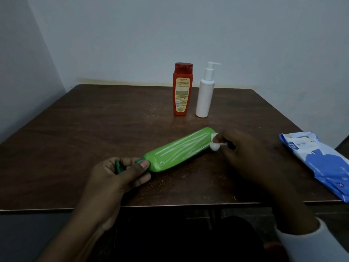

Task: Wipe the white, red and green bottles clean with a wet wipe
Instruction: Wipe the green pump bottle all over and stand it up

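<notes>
Two others, the red bottle (182, 89) and white bottle (204, 97), stood upright farther back on the table (94, 120). Mid-table we saw the left hand (120, 176) gripping the sideways green bottle (179, 150) by its cap (119, 167), the right hand (243, 154) pinching a wet wipe (215, 145) against its base.

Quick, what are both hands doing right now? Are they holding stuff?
Left hand: grips the cap end of the green bottle.
Right hand: pinches the white wet wipe at the bottle's other end.
</notes>
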### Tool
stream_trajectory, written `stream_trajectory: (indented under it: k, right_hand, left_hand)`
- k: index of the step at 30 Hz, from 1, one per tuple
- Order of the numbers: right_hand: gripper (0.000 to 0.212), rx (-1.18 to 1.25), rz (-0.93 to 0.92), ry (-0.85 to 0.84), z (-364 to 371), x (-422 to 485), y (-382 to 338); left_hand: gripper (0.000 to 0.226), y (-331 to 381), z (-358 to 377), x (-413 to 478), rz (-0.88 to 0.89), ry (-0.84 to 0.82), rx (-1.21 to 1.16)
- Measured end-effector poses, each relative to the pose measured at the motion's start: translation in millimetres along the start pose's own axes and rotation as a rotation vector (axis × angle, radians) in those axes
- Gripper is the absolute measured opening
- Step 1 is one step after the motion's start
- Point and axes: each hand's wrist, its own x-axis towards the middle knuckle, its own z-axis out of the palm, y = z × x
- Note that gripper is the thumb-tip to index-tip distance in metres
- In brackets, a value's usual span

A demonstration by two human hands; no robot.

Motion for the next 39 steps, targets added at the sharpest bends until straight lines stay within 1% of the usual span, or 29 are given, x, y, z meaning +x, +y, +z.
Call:
stream_trajectory:
  k: [2, 4, 6, 8, 10, 12, 15, 17, 19, 23, 25, 28, 31, 33, 34, 36, 39]
  right_hand:
    - [0.006, 0.062, 0.012, 0.096, 9.9, -6.9, -6.7]
    - [0.004, 0.098, -0.001, 0.184, 21.2, -11.6, -16.6]
    - [0.003, 0.076, -0.057, 0.216, 32.7, -15.7, -31.8]
    - [0.008, 0.03, -0.151, 0.246, 45.2, -20.4, -49.4]
    - [0.015, -0.003, -0.198, 0.229, 54.5, -27.1, -69.1]
    - [0.018, 0.008, -0.258, 0.183, 58.5, -34.1, -84.3]
    - [0.025, 0.026, -0.418, 0.11, 54.3, -40.2, -95.0]
    - [0.031, -0.029, -0.477, 0.083, 48.2, -36.3, -87.1]
    - [0.033, -0.101, -0.423, 0.097, 41.7, -26.9, -67.6]
    - [0.023, -0.171, -0.12, 0.216, 33.4, -14.0, -21.2]
    - [0.019, -0.153, -0.07, 0.267, 36.7, -11.2, -17.5]
    - [0.021, -0.11, -0.158, 0.271, 47.9, -16.1, -43.3]
    - [0.022, -0.035, -0.361, 0.18, 51.8, -30.5, -77.0]
    - [0.022, 0.004, -0.494, 0.115, 50.8, -36.3, -87.2]
    - [0.023, 0.006, -0.531, 0.093, 49.4, -35.9, -87.8]
    - [0.025, -0.023, -0.524, 0.074, 46.4, -29.9, -78.8]
    - [0.032, -0.104, -0.36, 0.128, 37.5, -16.7, -49.5]
  left_hand:
    - [0.036, 0.2, -0.6, 0.4, -0.005, -0.01, -0.004]
    - [0.037, 0.4, -0.8, 0.5, -0.006, -0.017, -0.006]
    - [0.039, 0.2, -0.4, 0.7, -0.004, -0.014, -0.003]
    - [0.037, 0.3, -0.6, 0.9, 0.001, -0.004, -0.003]
    - [0.032, 0.9, -1.3, 1.1, 0.009, 0.007, -0.012]
    - [0.03, 0.8, -2.1, 1.4, 0.014, 0.01, -0.02]
    - [0.033, 0.6, -2.6, 0.8, 0.012, 0.006, -0.021]
    - [0.037, 0.7, -2.7, 1.0, 0.002, -0.006, -0.017]
    - [0.041, 0.5, -3.6, 1.3, -0.009, -0.011, -0.02]
    - [0.043, -1.5, -4.8, 1.8, -0.011, -0.03, 0.009]
    - [0.042, -1.9, -4.5, 2.0, -0.006, -0.039, 0.012]
    - [0.043, -1.4, -4.4, 2.5, 0.001, -0.044, 0.014]
    - [0.045, -1.1, -4.8, 2.0, 0.002, -0.041, 0.018]
    - [0.046, -0.7, -4.1, 0.9, 0.012, -0.04, 0.023]
    - [0.046, -0.4, -3.8, 0.4, 0.018, -0.037, 0.027]
    - [0.047, 0.4, -3.1, -0.8, 0.023, -0.036, 0.029]
    - [0.038, 1.2, -2.1, -2.4, 0.03, -0.051, 0.043]
